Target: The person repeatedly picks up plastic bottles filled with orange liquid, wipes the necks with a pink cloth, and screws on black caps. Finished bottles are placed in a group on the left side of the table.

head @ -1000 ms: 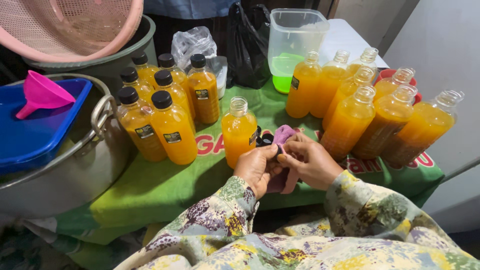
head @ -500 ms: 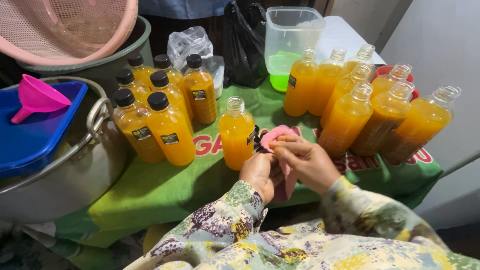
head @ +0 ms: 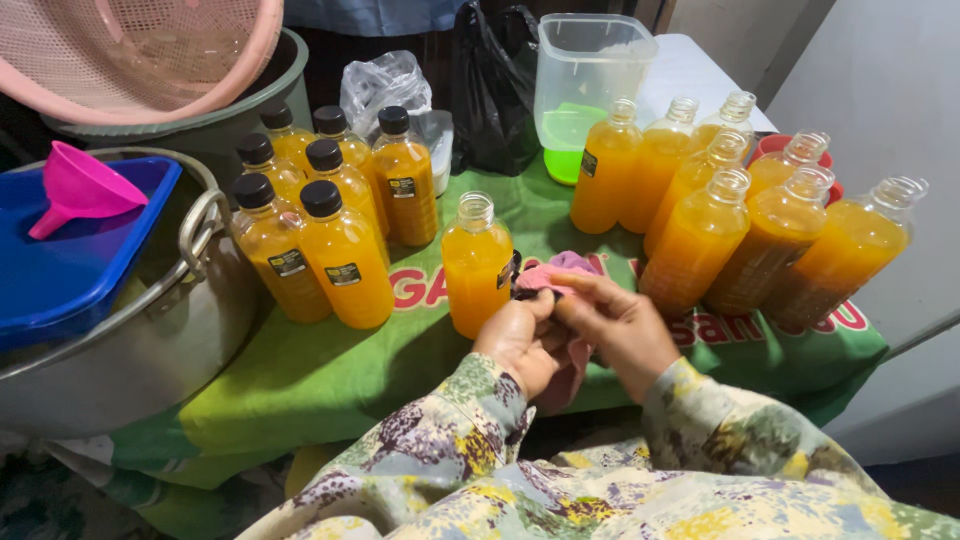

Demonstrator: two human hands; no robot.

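My left hand (head: 520,340) and my right hand (head: 615,325) meet over the green cloth (head: 330,370), both gripping a pink rag (head: 560,272) around a small black bottle cap (head: 522,292). Just left of my hands stands an uncapped bottle of orange juice (head: 477,265). Several capped orange bottles (head: 340,250) cluster at the left. At the right, several uncapped orange bottles (head: 700,235) stand in a group.
A big metal pot (head: 150,340) at the left carries a blue tray (head: 70,260) with a pink funnel (head: 80,187). A pink basket (head: 130,50) sits on a grey-green tub. Behind are a clear jug (head: 585,75) with green liquid, a plastic bag (head: 385,85) and a black bag (head: 495,95).
My hands stayed together beside the open bottle, working the pink rag around the cap. The view shifted slightly; the bottles did not move.
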